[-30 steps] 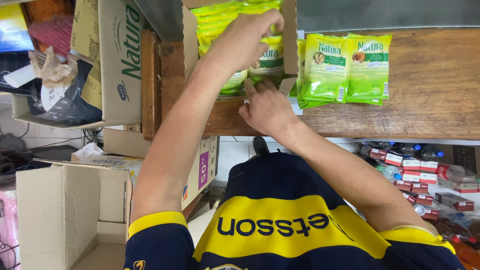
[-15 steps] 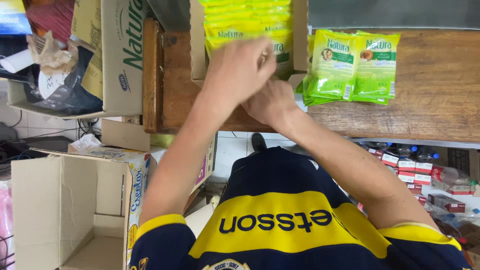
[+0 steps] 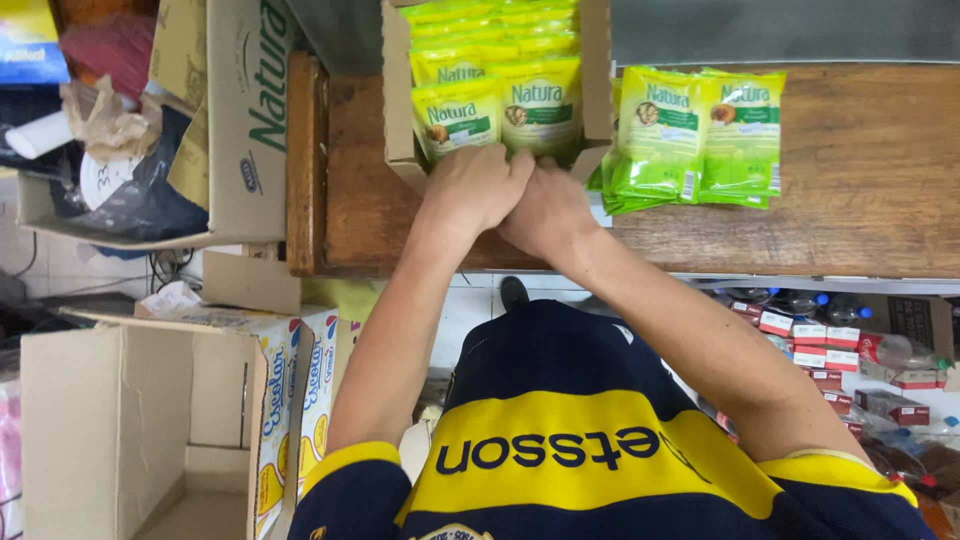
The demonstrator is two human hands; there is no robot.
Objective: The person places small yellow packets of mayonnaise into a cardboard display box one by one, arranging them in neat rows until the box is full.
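Two hands [image 3: 515,200] grip pouches [image 3: 500,115] in the box [image 3: 398,90], fingers curled; I judge one stack [image 3: 695,135] out, many left.

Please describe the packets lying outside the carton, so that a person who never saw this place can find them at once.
Start from the brown wooden counter. On it stands an open cardboard carton packed with yellow-green sachets, where both hands meet. Beside that carton, away from the hands, lies a small stack of bright green flat sachets. Unlike the rest, they lie loose on the bare wood, outside any box.
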